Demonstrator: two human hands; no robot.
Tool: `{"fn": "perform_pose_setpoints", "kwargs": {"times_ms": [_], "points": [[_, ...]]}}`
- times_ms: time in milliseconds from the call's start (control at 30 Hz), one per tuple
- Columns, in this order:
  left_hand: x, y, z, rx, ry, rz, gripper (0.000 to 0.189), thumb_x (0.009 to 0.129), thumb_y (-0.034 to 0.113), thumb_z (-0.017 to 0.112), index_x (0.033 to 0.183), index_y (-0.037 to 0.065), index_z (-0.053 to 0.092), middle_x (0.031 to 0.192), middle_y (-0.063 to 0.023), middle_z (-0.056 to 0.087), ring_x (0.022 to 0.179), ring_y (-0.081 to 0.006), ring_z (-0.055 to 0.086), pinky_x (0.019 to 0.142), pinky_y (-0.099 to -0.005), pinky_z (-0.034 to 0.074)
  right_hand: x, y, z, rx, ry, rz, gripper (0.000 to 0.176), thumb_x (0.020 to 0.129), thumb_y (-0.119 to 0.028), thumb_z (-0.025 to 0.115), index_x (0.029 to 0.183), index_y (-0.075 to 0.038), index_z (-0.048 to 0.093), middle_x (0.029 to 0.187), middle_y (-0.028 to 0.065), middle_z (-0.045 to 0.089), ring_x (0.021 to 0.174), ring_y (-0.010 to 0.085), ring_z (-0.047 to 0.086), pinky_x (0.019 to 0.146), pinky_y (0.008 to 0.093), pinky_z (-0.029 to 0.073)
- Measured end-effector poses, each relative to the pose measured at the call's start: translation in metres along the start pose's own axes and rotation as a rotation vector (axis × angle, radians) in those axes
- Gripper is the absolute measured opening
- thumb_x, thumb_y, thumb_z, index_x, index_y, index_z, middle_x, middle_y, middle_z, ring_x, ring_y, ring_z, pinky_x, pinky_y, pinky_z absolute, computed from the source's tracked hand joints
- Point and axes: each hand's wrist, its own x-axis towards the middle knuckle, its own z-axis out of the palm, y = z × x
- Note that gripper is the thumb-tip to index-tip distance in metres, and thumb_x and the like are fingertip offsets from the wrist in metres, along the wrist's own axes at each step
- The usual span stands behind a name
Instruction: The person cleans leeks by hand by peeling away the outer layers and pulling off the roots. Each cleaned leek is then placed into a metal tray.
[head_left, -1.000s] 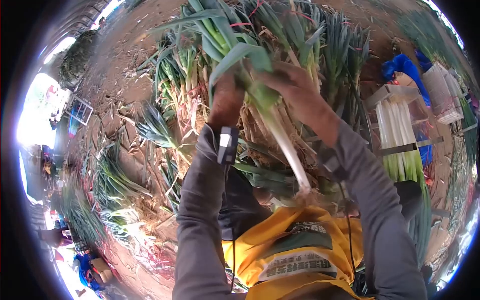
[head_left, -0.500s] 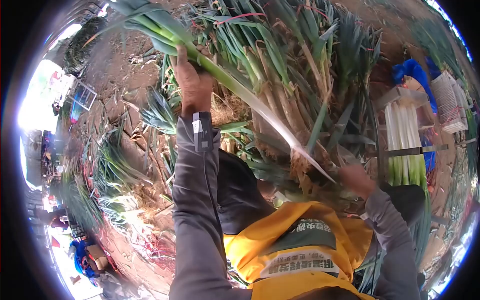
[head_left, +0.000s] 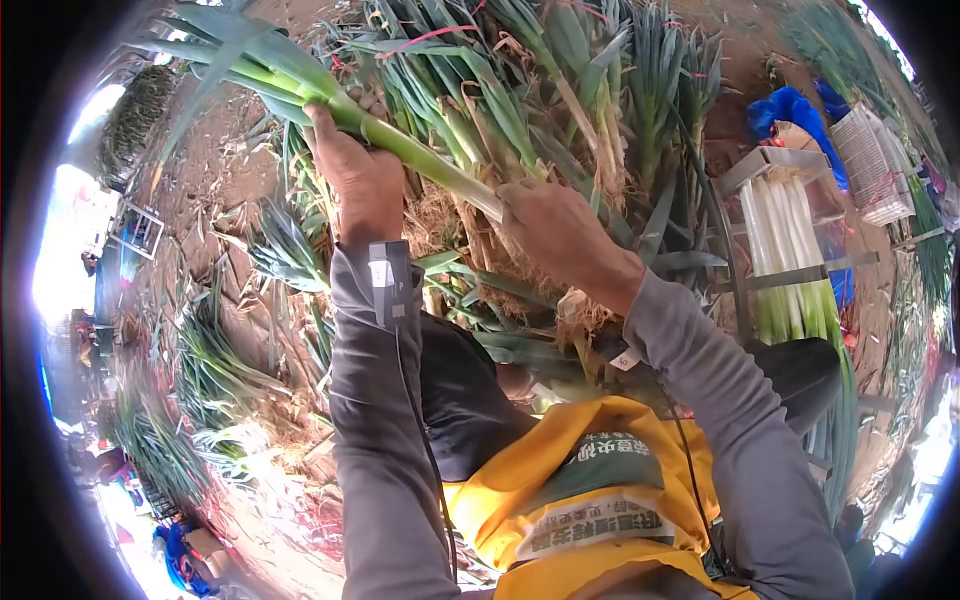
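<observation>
A long leek [head_left: 420, 157] slants across the upper left of the head view, its green leaves fanned toward the top left corner. My left hand [head_left: 358, 178] is wrapped round it just below the leaves. Farther down, on the pale shank, my right hand [head_left: 560, 228] is closed on the same stalk. The leek's lower end is hidden behind my right hand. Right behind the held stalk stand bundles of untrimmed leeks [head_left: 480, 110] with brown roots, some tied with pink string.
At the right, a clear-sided rack [head_left: 735, 178] holds several cleaned white leeks, with a metal bar across them. A white crate [head_left: 872, 165] and blue plastic [head_left: 800, 112] lie beyond. Loose leeks [head_left: 215, 355] and pink string litter the ground at left. My yellow apron [head_left: 600, 480] is below.
My right hand has moved up and left from near the leek's root end to grip its shank. My left hand still holds the leek, shifted slightly left.
</observation>
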Motion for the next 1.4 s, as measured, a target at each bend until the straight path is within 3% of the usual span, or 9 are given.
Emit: {"fn": "perform_pose_setpoints", "kwargs": {"times_ms": [133,233,333,600,767,867,1000,1200,1400], "points": [[-0.001,0.000,0.003,0.025,0.060,-0.047,0.030,0.108,0.035,0.044,0.119,0.008,0.045,0.087,-0.0109,0.061,0.072,-0.0194,0.058,0.065,-0.0337,0.052,0.011,-0.001,-0.007,-0.191,-0.106,0.028,0.017,0.088,-0.009,0.061,0.097,0.005,0.066,0.085,0.0207,0.065,0.081,0.0409,0.066,0.073,0.0462,0.052],[-0.003,-0.001,-0.003,0.053,0.055,-0.100,0.034,0.109,0.039,0.040,0.116,0.006,0.047,0.087,-0.0098,0.060,0.073,-0.0183,0.056,0.067,-0.0328,0.051,0.013,0.005,-0.015,0.156,-0.123,0.271,0.019,0.087,-0.012,0.062,0.101,-0.001,0.069,0.088,0.0191,0.067,0.081,0.0404,0.066,0.076,0.0471,0.052],[-0.005,-0.001,-0.004,-0.003,-0.005,-0.185,0.039,0.110,0.041,0.036,0.114,0.006,0.049,0.088,-0.0087,0.059,0.074,-0.0175,0.054,0.069,-0.0321,0.049,0.008,0.008,-0.015,0.147,-0.193,0.257,0.017,0.090,-0.012,0.060,0.099,-0.002,0.068,0.086,0.0159,0.070,0.070,0.0279,0.069,0.063,0.0416,0.051],[-0.015,-0.012,0.002,-0.122,-0.101,-0.233,0.049,0.108,0.049,0.033,0.109,0.003,0.050,0.085,-0.0073,0.054,0.078,-0.0183,0.053,0.075,-0.0338,0.051,-0.001,0.022,-0.012,0.520,0.176,0.123,0.025,0.093,-0.028,0.066,0.094,-0.005,0.075,0.082,0.0216,0.065,0.070,0.0366,0.063,0.066,0.0418,0.047],[-0.020,-0.014,0.009,-0.135,-0.400,-0.318,0.048,0.106,0.044,0.044,0.133,0.005,0.050,0.091,-0.0080,0.058,0.084,-0.0212,0.057,0.085,-0.0395,0.051,0.000,0.017,-0.034,0.476,-0.107,0.534,0.032,0.092,-0.029,0.069,0.094,0.002,0.074,0.082,0.0189,0.071,0.068,0.0264,0.067,0.066,0.0401,0.049],[-0.029,-0.013,0.026,-0.365,-0.366,-0.442,0.053,0.106,0.044,0.046,0.138,0.002,0.048,0.089,-0.0078,0.059,0.080,-0.0194,0.057,0.081,-0.0361,0.050,-0.008,0.038,-0.022,0.487,-0.316,0.476,0.033,0.092,-0.029,0.068,0.094,0.003,0.074,0.084,0.0166,0.072,0.070,0.0220,0.067,0.067,0.0400,0.051],[-0.006,-0.006,0.018,-0.498,-0.604,-0.499,0.057,0.104,0.045,0.049,0.139,0.000,0.047,0.094,-0.0096,0.058,0.073,-0.0154,0.052,0.074,-0.0296,0.048,-0.067,0.072,0.026,-0.021,-0.316,0.204,0.029,0.089,-0.028,0.065,0.093,-0.001,0.073,0.085,0.0188,0.070,0.077,0.0305,0.068,0.072,0.0438,0.053],[0.001,0.014,0.006,-0.396,-0.559,-0.357,0.051,0.104,0.038,0.053,0.132,-0.004,0.053,0.087,-0.0065,0.056,0.074,-0.0125,0.047,0.071,-0.0280,0.042,-0.180,0.120,0.007,-0.426,-0.843,0.545,0.027,0.091,-0.028,0.061,0.104,-0.006,0.070,0.092,0.0175,0.071,0.085,0.0398,0.069,0.075,0.0490,0.054],[0.015,0.009,-0.001,-0.377,-0.449,-0.348,0.052,0.103,0.055,0.042,0.116,0.007,0.055,0.083,-0.0061,0.057,0.067,-0.0140,0.050,0.068,-0.0284,0.048,-0.068,0.009,-0.046,0.296,0.099,0.159,0.026,0.093,-0.019,0.066,0.111,-0.001,0.069,0.097,0.0140,0.066,0.085,0.0333,0.066,0.076,0.0402,0.052]]}}
